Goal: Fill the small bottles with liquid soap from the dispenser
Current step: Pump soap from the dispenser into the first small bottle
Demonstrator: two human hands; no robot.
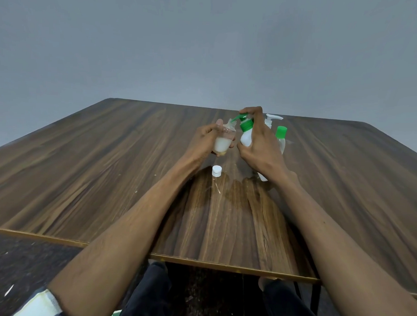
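Wood-grain tabletop [108, 166] fills most of the view, grey wall behind, dark speckled floor at lower left. Both forearms reach fwd from the near edge to the middle of the tabletop.

Right hand [260, 145] wraps the white dispenser [246, 138] w/ green pump collar; fingers curl round the body and one finger lies over the green pump head [242, 116] at top. So right grip is grasping the dispenser. Dispenser is tilted, nozzle aimed left, tip at the mouth of the small bottle. Its base shows below the wrist, close to the tabletop; can't tell if it touches.

Left hand [203, 140] holds the small clear bottle [223, 141] just left of the dispenser, fingers and thumb round it, lifted off the tabletop, leaning twd the nozzle. Left grip grasping that bottle. White liquid fills roughly its lower half; top part is clear.

Behind the right hand, 2 more bottles stand upright: a white pump bottle [271, 121], mostly hidden, and beside it on the right a clear small bottle w/ green cap [281, 139].

Small white cap [216, 170] lies on the tabletop, nearer the person, below the held bottle, apart from both hands.
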